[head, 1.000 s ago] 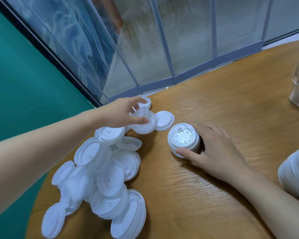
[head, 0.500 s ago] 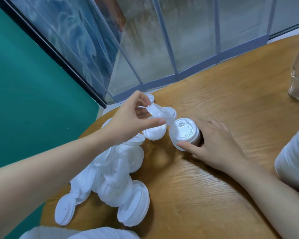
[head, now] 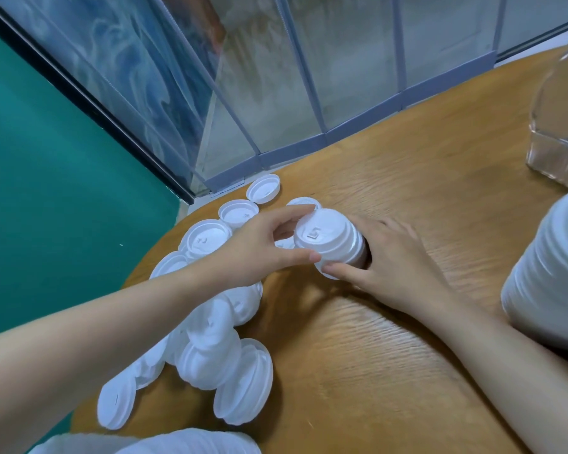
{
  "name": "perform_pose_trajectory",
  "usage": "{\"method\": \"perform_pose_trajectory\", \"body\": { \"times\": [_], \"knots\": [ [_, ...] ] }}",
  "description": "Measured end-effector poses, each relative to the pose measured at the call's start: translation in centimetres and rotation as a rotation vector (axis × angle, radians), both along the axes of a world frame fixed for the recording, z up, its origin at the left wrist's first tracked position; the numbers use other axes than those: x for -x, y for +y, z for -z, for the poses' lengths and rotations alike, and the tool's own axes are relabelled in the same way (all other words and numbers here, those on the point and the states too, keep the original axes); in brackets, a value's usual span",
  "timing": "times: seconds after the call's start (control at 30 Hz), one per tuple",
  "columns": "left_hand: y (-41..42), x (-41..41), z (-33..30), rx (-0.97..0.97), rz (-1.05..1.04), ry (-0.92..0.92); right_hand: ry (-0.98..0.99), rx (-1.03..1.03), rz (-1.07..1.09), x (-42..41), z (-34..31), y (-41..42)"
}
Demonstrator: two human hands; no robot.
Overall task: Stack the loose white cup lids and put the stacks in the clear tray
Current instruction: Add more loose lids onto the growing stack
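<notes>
A: What is laid out, taking the stack [head: 336, 249] as the landmark?

B: A wooden bench [head: 391, 322] carries it. The loose lids [head: 217, 339] are heaped left of the stack; the clear tray [head: 558, 139] is well off to its right.

A: And the hands?

B: The stack is gripped at its base by the right hand [head: 387, 263]. The top lid [head: 322, 235] is pinched by the left hand [head: 263, 253].

A: How is it best seated?

B: The rims should be aligned, then pressed evenly. No writing can be read; only an embossed tab mark is seen.

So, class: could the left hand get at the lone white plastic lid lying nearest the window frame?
Probably yes: the white plastic lid lies uncovered on the wooden table, just beyond the left hand.
</notes>
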State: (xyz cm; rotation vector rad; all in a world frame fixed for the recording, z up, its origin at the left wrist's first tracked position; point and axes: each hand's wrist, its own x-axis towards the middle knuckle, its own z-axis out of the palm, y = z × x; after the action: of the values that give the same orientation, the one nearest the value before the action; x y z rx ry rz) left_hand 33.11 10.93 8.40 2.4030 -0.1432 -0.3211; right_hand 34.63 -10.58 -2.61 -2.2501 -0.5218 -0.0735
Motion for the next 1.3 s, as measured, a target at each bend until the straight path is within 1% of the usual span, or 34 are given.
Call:
{"method": "perform_pose_trajectory", "body": {
  "times": [0.1,0.33,0.63,0.87,1.0,1.1,1.17,1.3],
  "knots": [
    [-0.3,0.0,0.1,-0.027,0.024,0.035,0.003,-0.010,-0.001,0.0,0.1,-0.1],
    [-0.6,-0.7,0.1,-0.120,0.094,0.020,0.028,-0.037,-0.006,-0.1,0.0,-0.1],
    [-0.3,-1.5,0.1,-0.108,0.155,0.053,0.066,-0.028,-0.011,-0.1,0.0,-0.1],
    [-0.3,-1.5,0.4,-0.180,0.181,-0.022,0.042,-0.017,-0.018,0.3,-0.5,-0.1],
    [0.6,-2.0,-0.2,-0.310,0.240,-0.023,0.030,-0.026,-0.017,0.4,-0.6,-0.1],
    [2.1,-3.0,-1.4,-0.494,0.234,-0.068,0.029,-0.024,-0.022,0.3,-0.7,-0.2],
    [3.0,-3.5,-2.0,-0.625,0.221,-0.028,0.035,-0.025,-0.024,0.3,-0.7,-0.2],
    [4.3,-4.1,-1.3,-0.727,0.145,0.083,0.024,-0.028,-0.016,0.4,-0.7,-0.1]
  ]
}}
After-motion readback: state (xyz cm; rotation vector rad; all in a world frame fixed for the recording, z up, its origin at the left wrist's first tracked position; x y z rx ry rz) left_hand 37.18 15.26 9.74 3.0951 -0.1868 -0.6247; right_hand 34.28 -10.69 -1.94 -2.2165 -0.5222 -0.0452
